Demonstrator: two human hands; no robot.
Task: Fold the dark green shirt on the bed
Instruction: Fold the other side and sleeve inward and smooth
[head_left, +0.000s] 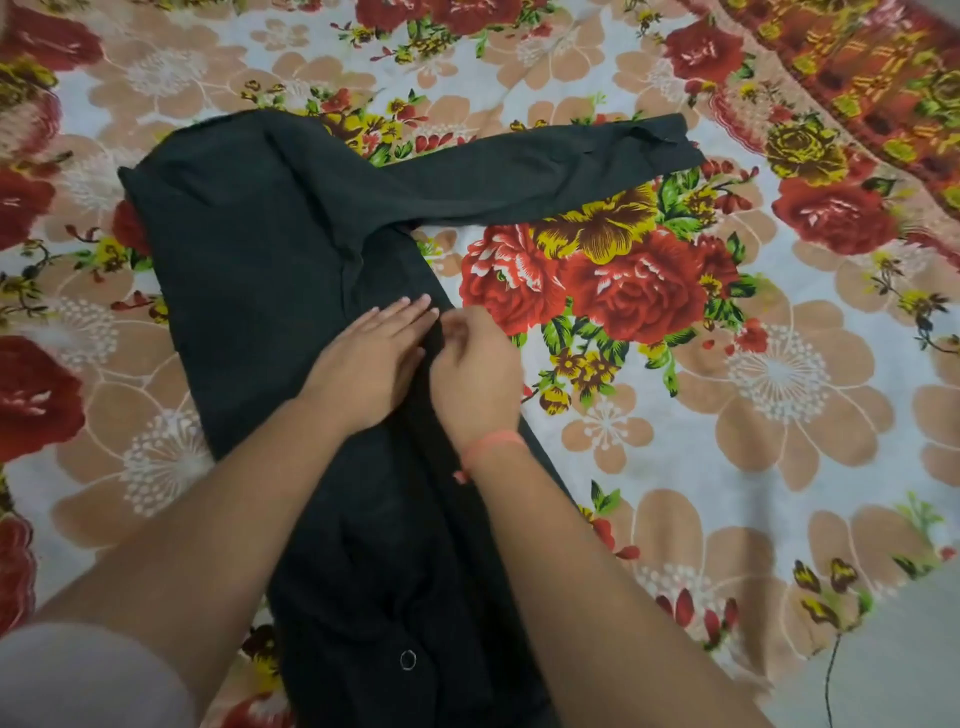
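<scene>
On the flowered bed the dark green shirt lies spread out, its body running toward the person and one sleeve stretched to the far right. The left hand rests flat on the cloth with fingers straight, probably to pin it. Just beside it, the right hand has its fingers curled, pinching the shirt's right edge, likely to draw that side inward. A pink thread circles the right wrist.
</scene>
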